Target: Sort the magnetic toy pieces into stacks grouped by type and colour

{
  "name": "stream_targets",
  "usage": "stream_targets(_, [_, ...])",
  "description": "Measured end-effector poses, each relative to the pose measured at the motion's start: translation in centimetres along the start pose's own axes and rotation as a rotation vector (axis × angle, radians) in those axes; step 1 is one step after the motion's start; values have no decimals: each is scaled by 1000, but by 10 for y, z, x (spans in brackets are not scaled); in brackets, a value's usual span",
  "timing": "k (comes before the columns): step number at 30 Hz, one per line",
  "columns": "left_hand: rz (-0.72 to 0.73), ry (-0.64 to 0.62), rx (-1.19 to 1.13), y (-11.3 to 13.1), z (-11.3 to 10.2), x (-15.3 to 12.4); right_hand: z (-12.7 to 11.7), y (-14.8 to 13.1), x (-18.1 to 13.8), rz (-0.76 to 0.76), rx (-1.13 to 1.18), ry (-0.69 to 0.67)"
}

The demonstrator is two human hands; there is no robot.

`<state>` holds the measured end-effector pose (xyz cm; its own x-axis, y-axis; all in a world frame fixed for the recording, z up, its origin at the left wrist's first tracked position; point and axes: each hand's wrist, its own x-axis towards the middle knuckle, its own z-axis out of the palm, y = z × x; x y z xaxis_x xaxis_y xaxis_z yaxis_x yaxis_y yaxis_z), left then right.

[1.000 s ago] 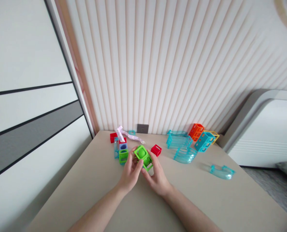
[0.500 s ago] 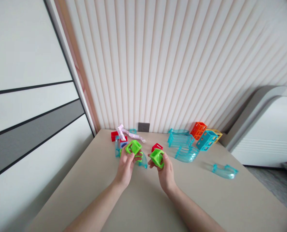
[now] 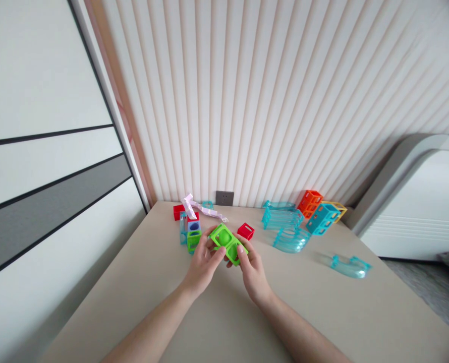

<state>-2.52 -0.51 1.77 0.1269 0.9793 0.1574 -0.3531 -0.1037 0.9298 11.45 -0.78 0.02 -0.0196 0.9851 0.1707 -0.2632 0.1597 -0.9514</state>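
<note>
My left hand (image 3: 205, 259) is closed on a green cube block (image 3: 224, 236) with a hollow frame and a rounded inside. A second green cube block (image 3: 232, 251) is gripped by my right hand (image 3: 254, 272), its thumb on the near face. The two blocks touch side by side, tilted, above the table. Just behind my right fingers lies a red block (image 3: 246, 231). Left of my left hand stand another green block (image 3: 193, 242) and a purple-blue block (image 3: 193, 226), beside a clear blue piece (image 3: 182, 229). My palms hide the undersides of the held blocks.
On the right of the table (image 3: 224, 327) are clear blue track pieces (image 3: 290, 239), a curved clear tube (image 3: 349, 267), and orange (image 3: 310, 202) and blue (image 3: 322, 219) block stacks. A pale purple strip (image 3: 205, 210) lies near the wall socket (image 3: 224, 198).
My hands have come together, bringing the two green blocks from apart to touching. The clear blue curved piece seen between my hands earlier is now hidden.
</note>
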Motion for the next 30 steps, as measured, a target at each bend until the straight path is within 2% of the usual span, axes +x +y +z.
stream_targets(7, [64,95,80,-2,-5,-1,0,-2,-6,-45,-63,-4])
stream_targets(12, [218,236,113,-6,-18,5,-2,1,-5,-28,65,122])
stream_targets(14, [242,185,229,-5,-20,4,-3,2,0,-26,142,205])
stream_targets(17, [193,55,326,-6,-15,-1,-4,5,6,-10,219,277])
stream_targets(21, [192,-82,380,-12,-6,-8,-4,9,6,-10,107,310])
stream_targets(24, [184,-110,387,-17,-5,-9,-4,10,3,-48,19,265])
stream_targets(30, [87,-74,222,-20,-5,-5,-8,11,-1,-102,-33,66])
